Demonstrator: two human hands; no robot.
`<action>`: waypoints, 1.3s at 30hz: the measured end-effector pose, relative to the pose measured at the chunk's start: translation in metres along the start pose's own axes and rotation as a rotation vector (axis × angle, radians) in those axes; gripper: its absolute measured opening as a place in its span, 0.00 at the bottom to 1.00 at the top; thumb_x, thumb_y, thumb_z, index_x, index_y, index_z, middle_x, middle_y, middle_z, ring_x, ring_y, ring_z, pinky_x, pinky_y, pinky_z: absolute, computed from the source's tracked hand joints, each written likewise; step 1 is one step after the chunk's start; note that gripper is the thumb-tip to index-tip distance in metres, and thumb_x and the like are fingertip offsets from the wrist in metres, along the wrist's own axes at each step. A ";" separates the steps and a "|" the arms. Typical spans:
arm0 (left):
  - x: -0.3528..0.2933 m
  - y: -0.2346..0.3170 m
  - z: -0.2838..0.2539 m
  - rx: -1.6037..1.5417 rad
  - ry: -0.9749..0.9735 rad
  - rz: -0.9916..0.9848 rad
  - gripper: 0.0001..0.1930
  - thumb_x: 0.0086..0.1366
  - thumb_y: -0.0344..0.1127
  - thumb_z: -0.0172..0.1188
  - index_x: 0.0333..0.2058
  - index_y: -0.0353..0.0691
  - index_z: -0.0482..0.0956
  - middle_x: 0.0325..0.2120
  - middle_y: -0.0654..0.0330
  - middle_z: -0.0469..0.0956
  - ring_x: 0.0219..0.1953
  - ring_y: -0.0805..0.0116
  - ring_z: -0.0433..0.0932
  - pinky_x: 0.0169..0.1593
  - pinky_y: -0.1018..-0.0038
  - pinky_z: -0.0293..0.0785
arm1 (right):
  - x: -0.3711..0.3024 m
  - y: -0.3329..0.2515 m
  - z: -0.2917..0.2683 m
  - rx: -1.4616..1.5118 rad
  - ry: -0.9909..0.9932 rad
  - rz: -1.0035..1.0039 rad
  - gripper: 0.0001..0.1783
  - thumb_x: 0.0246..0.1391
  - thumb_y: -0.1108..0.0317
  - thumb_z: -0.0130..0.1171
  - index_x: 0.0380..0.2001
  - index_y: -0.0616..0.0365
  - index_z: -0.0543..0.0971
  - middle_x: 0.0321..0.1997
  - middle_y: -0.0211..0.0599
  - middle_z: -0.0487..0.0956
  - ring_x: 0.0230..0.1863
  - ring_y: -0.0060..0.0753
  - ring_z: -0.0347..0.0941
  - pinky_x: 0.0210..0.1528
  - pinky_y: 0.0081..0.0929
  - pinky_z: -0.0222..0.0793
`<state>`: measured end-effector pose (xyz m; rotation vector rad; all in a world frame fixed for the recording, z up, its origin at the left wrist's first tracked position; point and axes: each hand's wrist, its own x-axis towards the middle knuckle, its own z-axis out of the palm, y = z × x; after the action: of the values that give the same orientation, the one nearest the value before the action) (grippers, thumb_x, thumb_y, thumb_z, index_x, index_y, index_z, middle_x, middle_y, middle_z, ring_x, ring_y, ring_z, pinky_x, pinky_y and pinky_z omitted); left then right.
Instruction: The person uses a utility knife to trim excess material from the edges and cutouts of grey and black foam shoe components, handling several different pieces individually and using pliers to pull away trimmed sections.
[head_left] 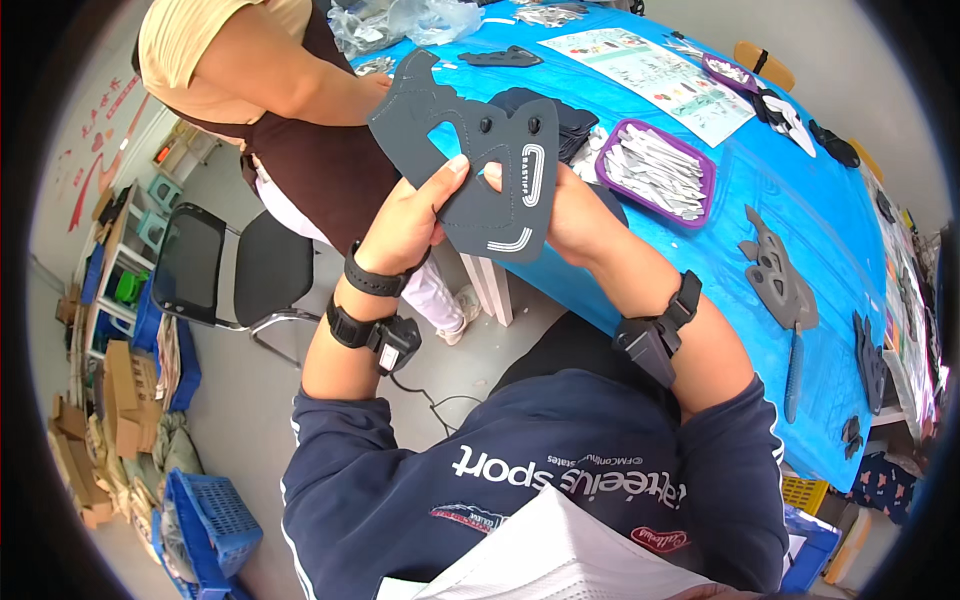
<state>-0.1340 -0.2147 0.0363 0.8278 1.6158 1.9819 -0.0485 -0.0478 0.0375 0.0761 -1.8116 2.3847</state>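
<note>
In front of me I hold a flat dark grey panel (480, 205), curved in outline, with cut-out openings, dotted lines, two black round studs and white stripe markings. My left hand (415, 215) pinches its lower left edge, thumb on the face. My right hand (575, 215) grips the right edge, mostly behind the panel, with a fingertip showing through an opening. Black straps with small devices sit on both wrists. Farther right on the blue-covered table (660, 270) lies a similar grey cut piece (778, 275), and a slim blue-handled tool (794, 375) touches its near end.
A purple basket (712, 190) full of white strips stands beyond my right hand. Dark folded cloth (560, 125) lies behind the panel. At the left a person in a brown apron (310, 170) stands at the table, near a black chair (270, 260). Blue crates (215, 520) sit lower left.
</note>
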 end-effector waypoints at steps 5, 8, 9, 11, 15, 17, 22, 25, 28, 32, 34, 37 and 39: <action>0.006 -0.003 -0.001 -0.040 0.100 0.038 0.14 0.69 0.47 0.52 0.33 0.42 0.76 0.18 0.71 0.70 0.14 0.84 0.60 0.17 0.84 0.53 | 0.008 0.002 -0.003 -0.116 -0.062 0.078 0.17 0.61 0.53 0.54 0.36 0.57 0.78 0.25 0.27 0.76 0.25 0.18 0.71 0.27 0.19 0.65; 0.013 -0.001 -0.005 -0.196 0.381 0.192 0.15 0.70 0.47 0.51 0.32 0.42 0.75 0.18 0.71 0.71 0.14 0.83 0.61 0.17 0.83 0.53 | -0.026 -0.021 -0.039 -0.408 0.058 -0.074 0.17 0.66 0.56 0.47 0.42 0.60 0.76 0.33 0.31 0.77 0.34 0.22 0.73 0.38 0.22 0.70; 0.016 0.005 -0.018 -0.154 0.376 0.317 0.16 0.70 0.47 0.50 0.30 0.42 0.75 0.17 0.70 0.70 0.14 0.83 0.61 0.17 0.83 0.53 | -0.045 -0.029 -0.053 -0.515 0.169 -0.218 0.16 0.66 0.59 0.48 0.45 0.59 0.76 0.36 0.32 0.77 0.36 0.22 0.73 0.41 0.23 0.70; 0.027 0.015 -0.047 -0.028 0.462 0.438 0.18 0.71 0.47 0.48 0.27 0.42 0.75 0.15 0.70 0.69 0.13 0.82 0.61 0.17 0.83 0.53 | -0.084 -0.045 -0.084 -0.691 0.372 -0.397 0.15 0.63 0.67 0.51 0.51 0.59 0.75 0.46 0.35 0.77 0.47 0.23 0.72 0.51 0.23 0.67; 0.051 0.022 -0.101 0.231 0.592 0.467 0.17 0.70 0.46 0.51 0.26 0.43 0.74 0.15 0.70 0.67 0.14 0.82 0.61 0.17 0.83 0.55 | -0.165 -0.061 -0.127 -0.856 0.690 -0.368 0.17 0.62 0.69 0.53 0.53 0.60 0.74 0.51 0.37 0.76 0.51 0.28 0.71 0.55 0.26 0.65; 0.056 0.023 -0.116 0.287 0.587 0.434 0.16 0.69 0.47 0.53 0.26 0.43 0.74 0.15 0.71 0.66 0.14 0.82 0.61 0.18 0.83 0.55 | -0.199 -0.061 -0.139 -0.934 0.801 -0.347 0.17 0.61 0.69 0.53 0.53 0.60 0.74 0.52 0.38 0.75 0.52 0.29 0.70 0.56 0.28 0.65; 0.055 0.028 -0.126 0.397 0.716 0.367 0.17 0.69 0.49 0.53 0.27 0.43 0.74 0.15 0.71 0.66 0.15 0.83 0.60 0.18 0.83 0.56 | -0.275 -0.058 -0.173 -1.251 0.946 -0.152 0.20 0.60 0.66 0.55 0.54 0.61 0.71 0.56 0.44 0.72 0.56 0.38 0.69 0.58 0.34 0.62; 0.053 0.030 -0.128 0.428 0.757 0.341 0.17 0.69 0.49 0.53 0.27 0.43 0.74 0.15 0.71 0.65 0.15 0.83 0.60 0.18 0.83 0.56 | -0.315 -0.060 -0.200 -1.664 1.015 0.076 0.24 0.59 0.64 0.55 0.56 0.62 0.68 0.57 0.49 0.70 0.58 0.47 0.67 0.59 0.39 0.61; 0.045 0.025 -0.121 0.375 0.728 0.496 0.14 0.68 0.47 0.54 0.29 0.44 0.73 0.16 0.70 0.66 0.14 0.81 0.62 0.18 0.83 0.57 | -0.349 -0.060 -0.224 -1.918 1.060 0.152 0.27 0.59 0.61 0.55 0.58 0.64 0.66 0.58 0.53 0.69 0.59 0.54 0.65 0.60 0.42 0.60; 0.022 0.001 -0.090 0.212 0.717 0.470 0.13 0.68 0.48 0.55 0.33 0.44 0.75 0.19 0.71 0.69 0.14 0.83 0.61 0.18 0.83 0.56 | -0.385 -0.054 -0.247 -1.791 1.173 0.536 0.35 0.57 0.53 0.57 0.60 0.65 0.64 0.57 0.58 0.70 0.58 0.58 0.66 0.59 0.42 0.62; -0.001 -0.017 -0.073 0.290 0.859 0.301 0.21 0.67 0.53 0.56 0.40 0.38 0.79 0.27 0.67 0.77 0.22 0.82 0.68 0.22 0.82 0.58 | -0.399 -0.045 -0.254 -1.793 1.145 0.745 0.38 0.54 0.48 0.58 0.59 0.66 0.65 0.55 0.59 0.71 0.56 0.59 0.67 0.57 0.42 0.64; -0.027 -0.046 -0.061 0.255 0.885 0.183 0.26 0.66 0.55 0.55 0.41 0.31 0.79 0.29 0.63 0.79 0.24 0.78 0.72 0.25 0.80 0.63 | -0.406 -0.034 -0.261 -1.751 1.015 0.719 0.33 0.53 0.48 0.59 0.51 0.67 0.73 0.49 0.59 0.75 0.50 0.59 0.72 0.51 0.42 0.68; -0.039 -0.061 -0.060 0.211 0.737 0.335 0.24 0.69 0.51 0.52 0.43 0.30 0.78 0.30 0.59 0.80 0.26 0.74 0.76 0.26 0.79 0.68 | -0.405 -0.035 -0.259 -1.744 1.055 0.669 0.27 0.55 0.50 0.59 0.46 0.66 0.77 0.45 0.57 0.76 0.45 0.57 0.74 0.47 0.43 0.70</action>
<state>-0.1492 -0.2701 -0.0381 0.4727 2.2335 2.5813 0.3689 0.1762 -0.0518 -1.6236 -2.4614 -0.0600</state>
